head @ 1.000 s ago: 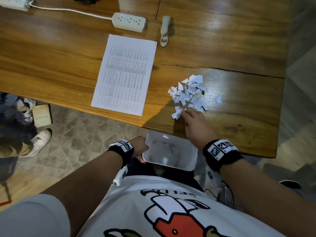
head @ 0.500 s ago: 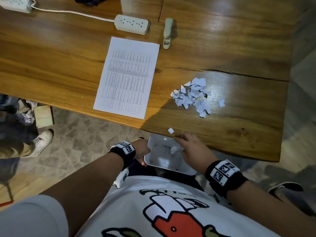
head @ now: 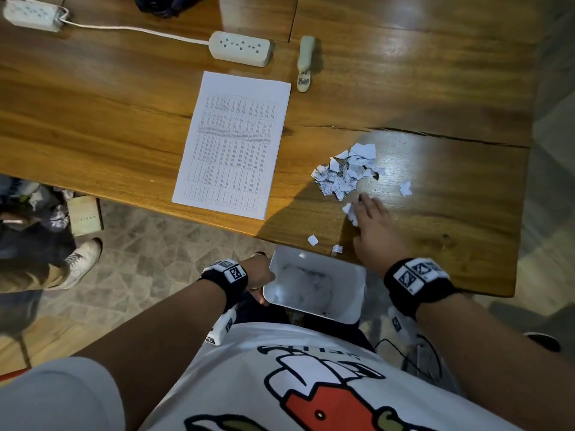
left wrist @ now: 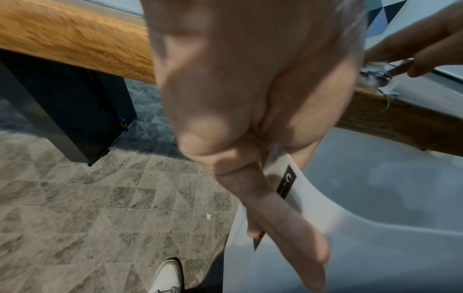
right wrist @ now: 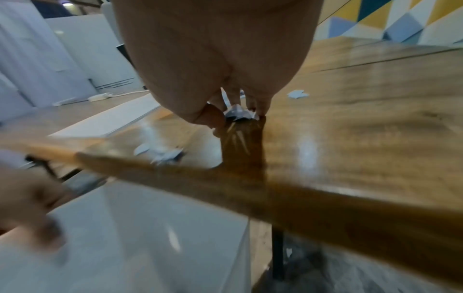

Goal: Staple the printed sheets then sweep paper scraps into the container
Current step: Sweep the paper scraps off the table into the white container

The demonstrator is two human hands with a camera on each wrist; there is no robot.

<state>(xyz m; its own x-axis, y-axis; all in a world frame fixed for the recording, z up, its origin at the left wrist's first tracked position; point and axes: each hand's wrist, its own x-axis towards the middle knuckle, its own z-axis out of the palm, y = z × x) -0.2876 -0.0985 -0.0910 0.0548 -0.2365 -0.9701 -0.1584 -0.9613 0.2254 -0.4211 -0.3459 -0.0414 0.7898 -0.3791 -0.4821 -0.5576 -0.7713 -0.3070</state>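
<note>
My right hand (head: 368,217) lies on the wooden table (head: 93,119) with straight fingers pressing a few paper scraps (head: 350,211) at the near side of the scrap pile (head: 345,172). In the right wrist view the fingertips (right wrist: 260,107) hold scraps (right wrist: 239,114) down on the wood. Just below the table edge, my left hand (head: 263,273) grips the rim of the white container (head: 350,303); its fingers (left wrist: 283,208) run down the container's outer wall (left wrist: 375,188). Two small scraps (head: 312,240) lie by the edge. The printed sheets (head: 231,144) lie flat, with the stapler (head: 305,63) beyond.
A lone scrap (head: 405,188) sits right of the pile. A power strip (head: 239,48) and its cable lie at the back. Another person's shoe (head: 81,262) and a box (head: 84,215) are on the tiled floor at left.
My right hand dragged some scraps from the pile to the table edge over the container, then reached back to the pile. Two small scraps now lie near the edge.
</note>
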